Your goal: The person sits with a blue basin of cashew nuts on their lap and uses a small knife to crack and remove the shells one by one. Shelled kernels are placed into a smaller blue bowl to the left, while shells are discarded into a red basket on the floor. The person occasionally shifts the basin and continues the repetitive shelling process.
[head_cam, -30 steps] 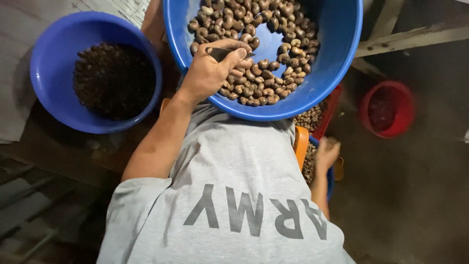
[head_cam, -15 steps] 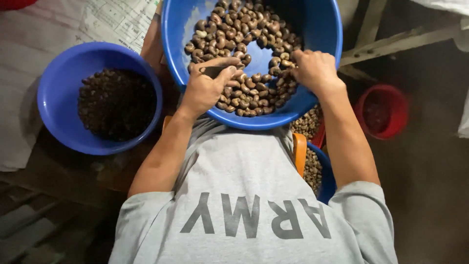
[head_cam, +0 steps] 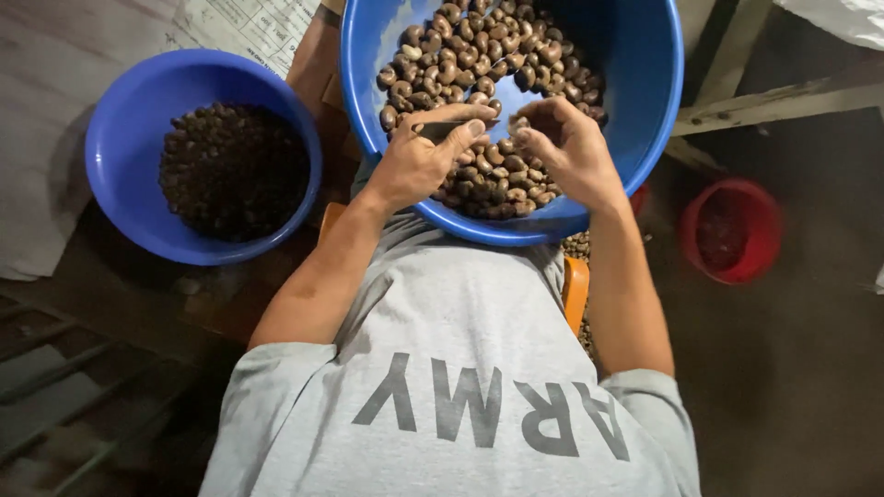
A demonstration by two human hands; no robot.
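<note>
Head view: large blue basin (head_cam: 645,110) on the lap, holding brown nuts (head_cam: 479,64) around a bare patch. Smaller blue bowl (head_cam: 120,156) at left, well apart, holds darker pieces (head_cam: 230,170). Red bucket (head_cam: 732,230) on the floor at right. Left hand (head_cam: 419,161): fingers pressed on a thin dark tool (head_cam: 437,129). Right hand (head_cam: 566,147): fingertips pinching one nut (head_cam: 519,122) above the heap.

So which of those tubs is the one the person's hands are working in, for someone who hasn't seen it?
Start from the person in the grey T-shirt: the big round blue plastic basin sits right before them, with the left hand and right hand inside. It holds pale brown nuts; the smaller blue bowl beside it holds darker pieces.
</note>
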